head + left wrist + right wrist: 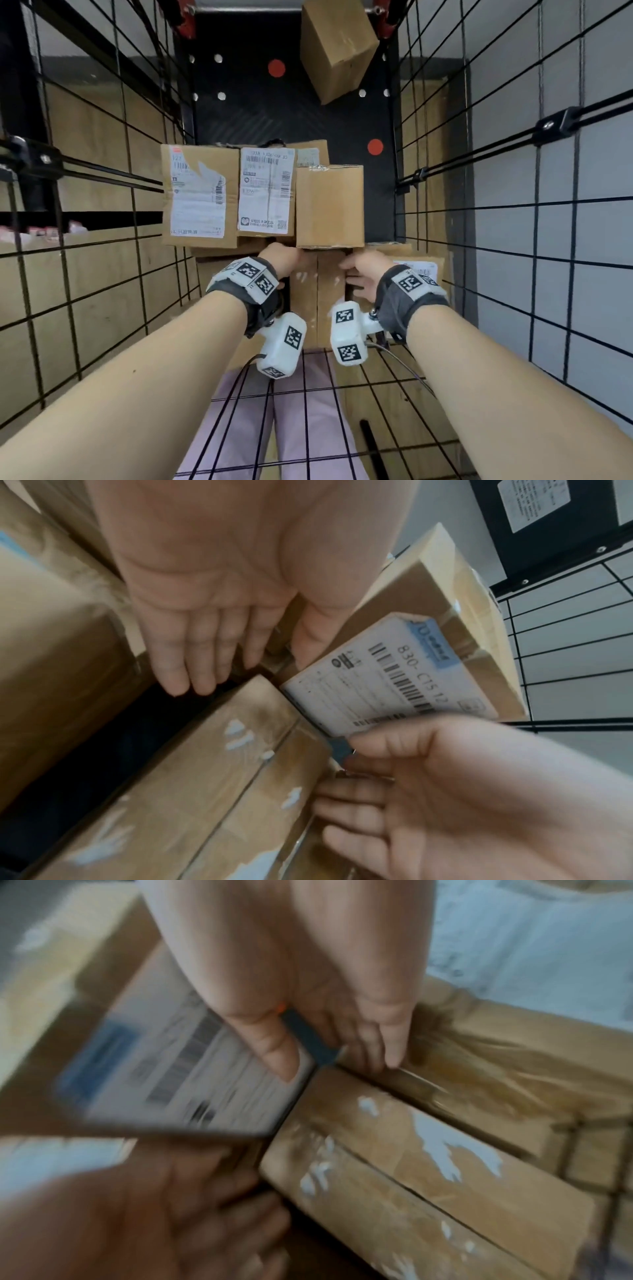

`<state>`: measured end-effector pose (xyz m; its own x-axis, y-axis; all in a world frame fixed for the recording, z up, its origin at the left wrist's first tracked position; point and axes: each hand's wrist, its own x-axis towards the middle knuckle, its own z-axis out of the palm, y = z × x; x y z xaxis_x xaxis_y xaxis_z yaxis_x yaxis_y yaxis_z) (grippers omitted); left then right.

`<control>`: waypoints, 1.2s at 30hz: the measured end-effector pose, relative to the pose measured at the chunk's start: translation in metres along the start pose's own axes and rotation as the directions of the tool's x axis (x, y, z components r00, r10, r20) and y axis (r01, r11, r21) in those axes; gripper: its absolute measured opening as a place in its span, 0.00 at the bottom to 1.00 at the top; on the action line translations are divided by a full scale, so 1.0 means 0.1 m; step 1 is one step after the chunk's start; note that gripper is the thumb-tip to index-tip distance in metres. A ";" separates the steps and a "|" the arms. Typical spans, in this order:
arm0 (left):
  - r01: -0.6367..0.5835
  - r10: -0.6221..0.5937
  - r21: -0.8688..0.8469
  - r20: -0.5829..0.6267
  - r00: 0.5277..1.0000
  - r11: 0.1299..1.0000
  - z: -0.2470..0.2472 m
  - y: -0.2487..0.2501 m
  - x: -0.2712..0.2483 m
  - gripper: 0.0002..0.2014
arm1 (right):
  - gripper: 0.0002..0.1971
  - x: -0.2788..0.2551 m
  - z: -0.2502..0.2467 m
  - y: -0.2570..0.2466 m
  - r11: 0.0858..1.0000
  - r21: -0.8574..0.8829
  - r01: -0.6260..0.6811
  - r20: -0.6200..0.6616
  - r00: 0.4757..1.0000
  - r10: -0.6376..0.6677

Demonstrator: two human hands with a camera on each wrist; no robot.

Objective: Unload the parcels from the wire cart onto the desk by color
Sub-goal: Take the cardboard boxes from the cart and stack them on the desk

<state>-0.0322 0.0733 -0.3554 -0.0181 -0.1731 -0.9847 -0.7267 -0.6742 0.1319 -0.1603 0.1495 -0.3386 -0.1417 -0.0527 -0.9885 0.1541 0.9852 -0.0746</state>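
I look down into the wire cart (113, 260), which holds several brown cardboard parcels. Both hands reach for a long brown box (317, 298) (205, 777) (428, 1177) with white tape scraps on top. My left hand (284, 258) (212, 628) has straight fingers over the dark gap at the box's left far corner. My right hand (363, 277) (308, 1001) has its fingers in the gap on the box's right, with the thumb on a labelled brown box (418, 267) (394, 669) (171, 1069). A blue strip (315, 1042) shows in that gap; I cannot tell what it is.
Behind the long box stand a plain brown box (329, 205) and two labelled boxes (198, 195) (266, 192). Another brown box (337, 48) lies beyond the cart on a black mat with red dots. Wire walls (513, 212) close in both sides.
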 end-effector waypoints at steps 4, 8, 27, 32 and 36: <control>-0.015 0.016 0.012 -0.040 0.999 1.000 -0.07 0.00 -0.06 0.13 | 0.12 0.02 0.05 -0.08 0.984 0.147 -0.104 0.019 0.995 0.102; -0.041 0.041 0.052 -0.001 0.999 0.998 -0.19 0.00 -0.12 0.44 | 0.18 -0.12 0.06 -0.20 0.974 0.215 -0.074 0.062 0.996 0.062; -0.119 0.155 0.217 -0.157 0.975 0.969 -0.21 0.11 -0.13 0.56 | 0.21 -0.38 -0.33 -0.21 0.966 0.219 0.139 -0.007 0.990 -0.141; -0.250 0.268 0.221 -0.053 0.962 0.943 -0.38 0.37 -0.85 0.38 | 0.16 -0.77 -0.38 -0.35 0.955 0.202 0.216 -0.161 0.969 -0.185; -0.360 0.375 0.248 -0.018 0.927 0.900 -0.60 0.56 -1.42 0.38 | 0.16 -1.24 -0.40 -0.47 0.906 0.286 0.311 -0.174 0.947 -0.270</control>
<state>-0.0286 0.0172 -0.2015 -0.2775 -0.4260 -0.8611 -0.8173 -0.3664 0.4446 -0.1895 0.1164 -0.2075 -0.3462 -0.2875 -0.8930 0.3750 0.8302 -0.4126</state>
